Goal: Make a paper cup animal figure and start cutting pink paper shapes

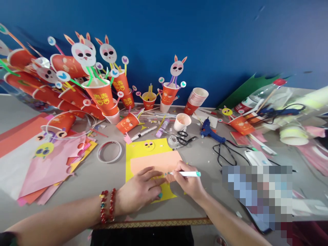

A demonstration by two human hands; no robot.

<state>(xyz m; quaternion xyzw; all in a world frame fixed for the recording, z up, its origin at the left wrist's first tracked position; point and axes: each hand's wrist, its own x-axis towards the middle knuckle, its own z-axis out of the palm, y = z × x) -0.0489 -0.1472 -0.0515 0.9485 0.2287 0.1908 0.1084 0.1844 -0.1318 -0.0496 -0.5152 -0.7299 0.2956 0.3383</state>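
My left hand (140,191) lies flat with fingers stretched out on a yellow paper sheet (143,150), pressing it to the table. A peach paper sheet (156,162) lies on top of the yellow one. My right hand (188,181) is closed around a white marker with a teal cap (186,174); its tip touches the paper near the peach sheet's lower edge. A small yellow round face cutout (149,145) rests on the yellow sheet. Red bead bracelets (107,205) circle my left wrist.
Red paper cups with bunny faces (102,95) crowd the back left. Coloured paper sheets (38,164) lie at left, beside a tape ring (109,151). Scissors (183,138), a blue glue gun (211,133), stacked cups (196,99) and a plastic bottle (256,97) lie behind and right.
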